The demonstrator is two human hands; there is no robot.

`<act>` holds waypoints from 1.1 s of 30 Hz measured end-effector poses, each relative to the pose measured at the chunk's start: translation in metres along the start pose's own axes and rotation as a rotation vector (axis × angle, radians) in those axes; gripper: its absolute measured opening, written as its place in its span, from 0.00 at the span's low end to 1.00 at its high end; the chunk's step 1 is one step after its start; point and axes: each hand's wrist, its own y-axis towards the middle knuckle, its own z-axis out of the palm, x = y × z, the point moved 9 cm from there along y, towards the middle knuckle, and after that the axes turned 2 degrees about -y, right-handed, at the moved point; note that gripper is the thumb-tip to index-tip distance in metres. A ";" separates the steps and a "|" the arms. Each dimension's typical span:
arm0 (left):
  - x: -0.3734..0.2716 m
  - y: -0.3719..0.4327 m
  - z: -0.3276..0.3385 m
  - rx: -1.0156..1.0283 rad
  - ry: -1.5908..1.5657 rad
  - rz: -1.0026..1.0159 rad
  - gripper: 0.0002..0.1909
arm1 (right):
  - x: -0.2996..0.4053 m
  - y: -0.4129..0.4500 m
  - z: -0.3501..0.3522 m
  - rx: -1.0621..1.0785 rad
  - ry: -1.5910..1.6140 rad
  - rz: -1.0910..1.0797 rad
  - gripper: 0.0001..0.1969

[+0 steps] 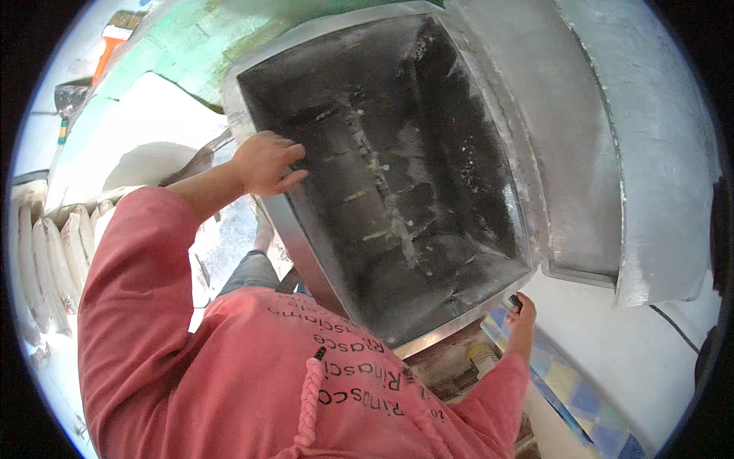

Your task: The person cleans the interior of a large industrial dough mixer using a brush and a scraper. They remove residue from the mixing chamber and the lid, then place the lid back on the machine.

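Observation:
A deep rectangular metal trough (367,143) with a dark, pale-streaked inside and a bright metal rim takes up the middle of the view. Over its left rim lies my left hand (269,163), its fingertips reaching inside. A dark spot shows between thumb and fingers; whether they grip the rim or something small is unclear. Just outside the trough's lower right corner, my right hand (522,312) is closed around a small dark object (514,300). Pale residue (381,178) runs in a broken line along the trough's bottom.
Grey metal panels or troughs (579,143) stand at the right. Upper left are a paintbrush (117,37) with an orange handle and a scraper (70,100). Several white bags (54,252) are stacked at the left. A checkered strip (573,378) runs along the lower right.

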 end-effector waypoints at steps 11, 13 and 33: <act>0.000 0.000 0.000 -0.060 0.003 0.015 0.17 | -0.037 -0.084 0.011 -0.295 0.014 -0.390 0.22; 0.008 -0.009 0.000 -0.084 -0.040 -0.006 0.18 | -0.027 -0.143 0.037 -0.485 -0.277 -0.833 0.28; 0.503 -0.469 -0.236 -1.173 0.549 -0.865 0.18 | -0.151 -0.526 0.413 -0.196 -0.746 -1.672 0.18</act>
